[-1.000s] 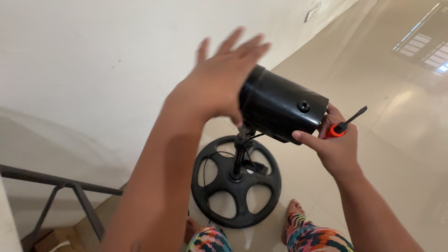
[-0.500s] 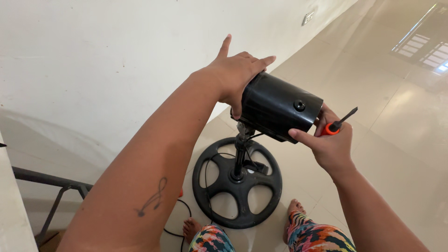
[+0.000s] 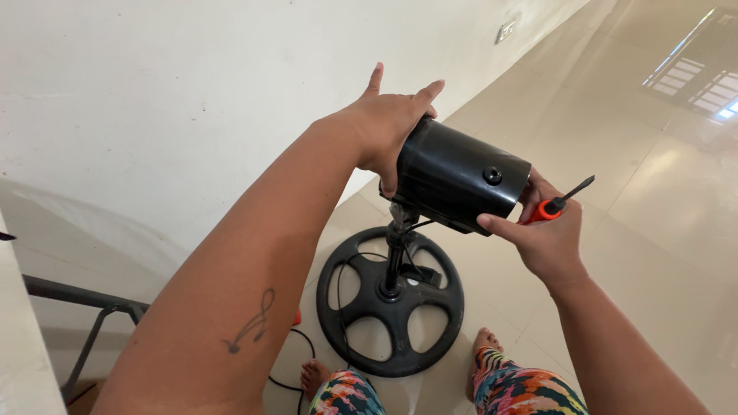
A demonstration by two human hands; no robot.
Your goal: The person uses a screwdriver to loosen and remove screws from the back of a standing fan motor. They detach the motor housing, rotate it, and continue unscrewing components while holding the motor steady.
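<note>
The black round motor case [image 3: 461, 178] sits on top of a thin black pole [image 3: 394, 257], high above the floor [image 3: 661, 230]. The left hand [image 3: 388, 127] lies flat on its back end, fingers spread, pressing and not clenched. The right hand [image 3: 542, 234] touches the front end and has its grip closed around a screwdriver [image 3: 560, 201] with an orange handle.

The case could tip or twist if the left hand pushes too hard. The screwdriver could slip out and fall near the bare feet [image 3: 483, 346] beside the round black base [image 3: 390, 301].

I see no boxes or labels. A small pale switch plate [image 3: 505, 31] is on the wall.
</note>
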